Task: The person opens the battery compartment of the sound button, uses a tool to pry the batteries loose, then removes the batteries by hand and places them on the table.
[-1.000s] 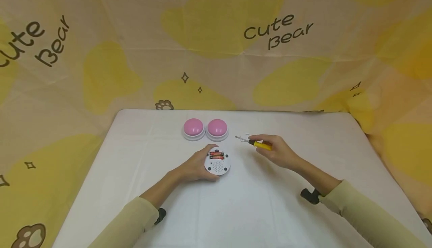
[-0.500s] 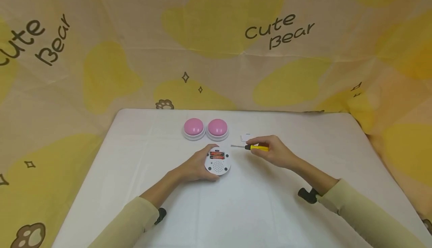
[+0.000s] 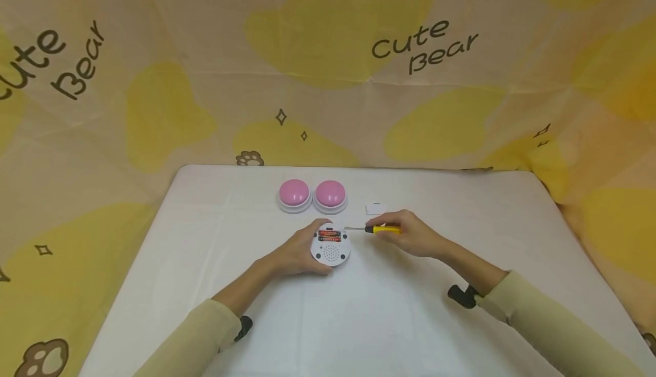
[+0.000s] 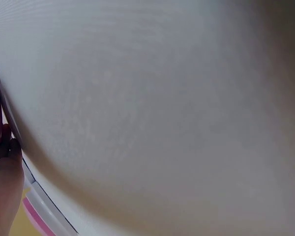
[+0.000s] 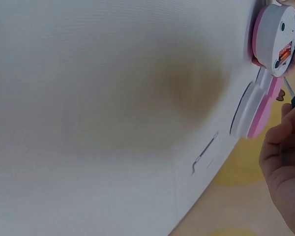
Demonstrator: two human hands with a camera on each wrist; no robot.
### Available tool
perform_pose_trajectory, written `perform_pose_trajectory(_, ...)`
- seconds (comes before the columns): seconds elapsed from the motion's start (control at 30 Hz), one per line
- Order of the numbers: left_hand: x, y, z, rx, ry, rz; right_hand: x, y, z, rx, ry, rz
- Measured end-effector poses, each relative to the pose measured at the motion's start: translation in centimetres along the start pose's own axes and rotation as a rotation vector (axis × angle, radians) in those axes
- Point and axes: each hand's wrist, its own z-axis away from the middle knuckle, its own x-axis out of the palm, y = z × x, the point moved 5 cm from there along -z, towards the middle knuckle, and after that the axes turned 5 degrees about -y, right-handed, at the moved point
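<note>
My left hand [image 3: 296, 253] grips a round white push-button device [image 3: 331, 253] by its side, underside facing up. Two red-and-black batteries [image 3: 329, 236] lie in its uncovered compartment, above a patch of speaker holes. The right wrist view shows the pink dome of this device [image 5: 274, 42] turned toward the table. My right hand [image 3: 410, 234] holds a screwdriver with a yellow handle [image 3: 388, 229] between thumb and fingers. Its metal shaft points left, and the tip is right at the device's upper right edge. Only part of the left hand [image 4: 6, 189] shows in the left wrist view.
Two pink-domed push buttons, a left one [image 3: 294, 194] and a right one [image 3: 330, 196], stand side by side behind the held device. A small white battery cover [image 3: 374, 209] lies beyond my right hand. The white table [image 3: 246, 331] ends at a patterned yellow cloth [image 3: 328, 69].
My right hand has brought the screwdriver left and nearer to me, from beside the cover to the device's edge. The cover shows more fully. My left hand holds still.
</note>
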Motion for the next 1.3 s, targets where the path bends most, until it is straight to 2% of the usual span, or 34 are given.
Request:
perform_pose_trajectory(0.17,0.0,0.0,0.0,0.005,-0.002,0.005,0.5,0.2,-0.2,0.000,-0.044,-0.028)
perform_pose_trajectory(0.43,0.0,0.1,0.1,0.000,-0.003,0.001,0.6,-0.4,-0.6,-0.031,-0.071,0.030)
perform_pose_trajectory(0.93,-0.1,0.2,0.0,0.000,-0.008,-0.006,0.4,-2.1,-1.8,0.037,-0.149,0.104)
perform_pose_trajectory(1.17,-0.1,0.3,0.0,-0.007,-0.008,-0.003,0.1,-2.8,-2.5,0.023,-0.185,0.139)
perform_pose_trajectory(1.3,0.0,0.2,0.0,-0.018,-0.014,0.024,0.0,-2.9,-2.7,0.027,-0.178,0.150)
